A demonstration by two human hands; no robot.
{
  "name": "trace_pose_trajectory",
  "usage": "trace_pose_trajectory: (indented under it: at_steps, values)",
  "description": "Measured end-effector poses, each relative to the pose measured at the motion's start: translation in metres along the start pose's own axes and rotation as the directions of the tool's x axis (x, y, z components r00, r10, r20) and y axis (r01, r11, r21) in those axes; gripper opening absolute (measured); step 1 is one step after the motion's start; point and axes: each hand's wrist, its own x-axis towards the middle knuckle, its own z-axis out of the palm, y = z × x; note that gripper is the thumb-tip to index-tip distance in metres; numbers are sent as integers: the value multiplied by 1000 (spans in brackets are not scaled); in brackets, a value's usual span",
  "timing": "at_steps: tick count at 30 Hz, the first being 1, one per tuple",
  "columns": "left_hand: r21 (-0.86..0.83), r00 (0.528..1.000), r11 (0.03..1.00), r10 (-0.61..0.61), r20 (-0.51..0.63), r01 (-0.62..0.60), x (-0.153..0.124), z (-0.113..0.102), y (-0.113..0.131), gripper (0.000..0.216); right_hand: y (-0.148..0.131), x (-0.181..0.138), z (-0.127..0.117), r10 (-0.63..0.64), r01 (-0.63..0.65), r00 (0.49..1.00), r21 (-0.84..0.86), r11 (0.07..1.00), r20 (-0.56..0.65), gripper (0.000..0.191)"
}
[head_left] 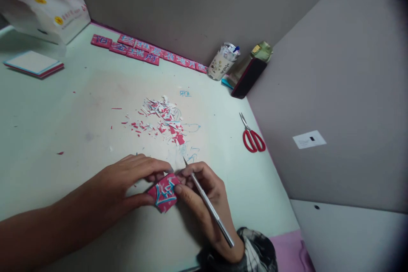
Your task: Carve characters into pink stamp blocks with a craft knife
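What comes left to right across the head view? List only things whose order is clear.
White-topped stack, carved pink piece, craft knife, red-handled scissors, white wall label.

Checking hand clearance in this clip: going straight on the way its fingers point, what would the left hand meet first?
Apart from the red piece it grips, the left hand would likely meet the right hand first; exact depth is unclear.

A red tile [165,192] with blue-lined carving sits tilted at bottom centre; a silver craft knife [208,204] slants just right.
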Motion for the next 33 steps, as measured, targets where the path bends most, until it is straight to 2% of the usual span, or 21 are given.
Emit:
trace_pose_trajectory:
  at_steps: [2,5,8,14,18,22,28,33]
  values:
    - [10,998,1000,-28,-65,29,0,-4,6,38,-3,1,3,24,-22,999,60,998,-39,24]
    - [-71,964,977,-209,-162,200,0,-5,24,23,-6,2,9,57,-45,995,154,987,-78,28]
    - [-176,931,936,-332,-153,305,2,-3,37,16,-7,3,15,74,-59,996,233,971,-59,30]
    - [-183,908,903,-410,-88,390,8,-7,37,21,-3,6,21,39,-44,999,335,941,22,29]
    - [-226,885,878,-453,-107,422,8,-8,38,17,-1,6,23,30,-41,999,338,940,37,29]
    - [-206,914,925,-358,-191,319,8,-6,39,11,-2,4,25,21,-24,1000,292,956,13,29]
    - [-123,941,969,-240,-238,216,9,-4,37,4,-4,3,27,11,-5,1000,211,977,-29,27]
    - [190,956,982,45,-291,12,5,4,35,12,-1,1,32,-97,101,991,41,994,-87,22]
